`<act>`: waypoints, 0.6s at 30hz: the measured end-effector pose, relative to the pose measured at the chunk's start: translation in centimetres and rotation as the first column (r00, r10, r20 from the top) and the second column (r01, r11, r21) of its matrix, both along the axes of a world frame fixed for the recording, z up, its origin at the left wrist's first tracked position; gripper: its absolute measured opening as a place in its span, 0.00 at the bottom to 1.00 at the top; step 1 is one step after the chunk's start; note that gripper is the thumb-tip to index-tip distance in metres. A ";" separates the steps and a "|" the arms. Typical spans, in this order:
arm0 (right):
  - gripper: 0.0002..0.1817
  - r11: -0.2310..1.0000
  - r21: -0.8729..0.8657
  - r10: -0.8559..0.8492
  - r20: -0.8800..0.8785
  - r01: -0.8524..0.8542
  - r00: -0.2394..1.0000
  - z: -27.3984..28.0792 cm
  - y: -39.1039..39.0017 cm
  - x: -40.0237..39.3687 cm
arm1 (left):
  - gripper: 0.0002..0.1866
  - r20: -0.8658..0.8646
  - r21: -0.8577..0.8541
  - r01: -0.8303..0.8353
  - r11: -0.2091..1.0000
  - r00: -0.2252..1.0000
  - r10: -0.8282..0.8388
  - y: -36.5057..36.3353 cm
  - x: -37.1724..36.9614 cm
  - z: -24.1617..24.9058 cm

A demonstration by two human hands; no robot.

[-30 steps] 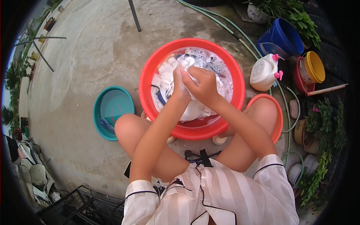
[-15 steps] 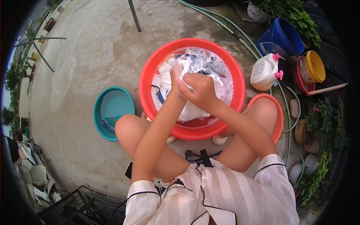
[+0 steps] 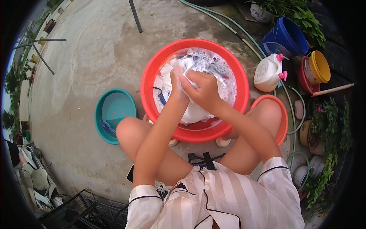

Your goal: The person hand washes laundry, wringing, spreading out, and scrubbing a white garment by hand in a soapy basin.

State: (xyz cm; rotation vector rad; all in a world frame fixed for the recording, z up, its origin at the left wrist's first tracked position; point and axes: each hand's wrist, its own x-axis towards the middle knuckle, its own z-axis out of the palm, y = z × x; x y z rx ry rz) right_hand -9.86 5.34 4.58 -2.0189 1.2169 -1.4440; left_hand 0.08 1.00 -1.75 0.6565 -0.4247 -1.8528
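Note:
In the head view a large red basin stands between my knees. White clothes with dark trim lie in it among soapy water and suds. My left hand is closed on a fold of the white cloth above the heap, with foam on its skin. Right beside it, my right hand grips the same cloth in a fist, knuckles up. The two hands are nearly touching, and part of the cloth shows between them.
To the left sits a teal basin with water and a blue item. A white jug with pink caps, a blue bucket, a yellow bucket and a green hose are at the right. An orange basin is behind my right knee.
My hands have shifted slightly against each other, with the white cloth still held. The fold of cloth between them lies a little differently.

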 end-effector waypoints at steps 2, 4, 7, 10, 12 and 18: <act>0.13 0.996 -0.066 0.054 -0.103 -0.061 0.993 0.2 0.6 -0.1 | 0.12 -0.031 0.009 0.026 1.000 0.999 -0.025 -0.9 0.2 0.0; 0.14 0.995 -0.077 0.050 -0.085 -0.057 0.995 0.0 0.1 -0.3 | 0.10 0.015 0.073 -0.065 0.995 0.998 0.064 0.3 -1.0 1.7; 0.15 0.969 0.210 -0.144 0.045 0.132 0.989 0.2 -2.2 -1.6 | 0.12 0.142 0.091 -0.144 0.985 0.981 0.130 3.6 -3.4 4.1; 0.16 0.940 0.316 -0.211 0.246 0.128 0.946 -0.4 -3.9 -2.4 | 0.15 0.266 0.061 -0.130 0.990 0.958 0.109 5.1 -4.4 5.4; 0.15 0.940 0.311 -0.205 0.182 0.141 0.962 -0.1 -3.1 -2.2 | 0.14 0.220 0.143 -0.126 0.982 0.971 0.092 4.8 -4.2 6.5; 0.14 0.996 -0.052 0.068 -0.048 -0.070 0.997 0.7 1.1 -0.3 | 0.11 -0.153 -0.089 0.120 0.989 0.979 -0.133 -0.9 0.6 -2.3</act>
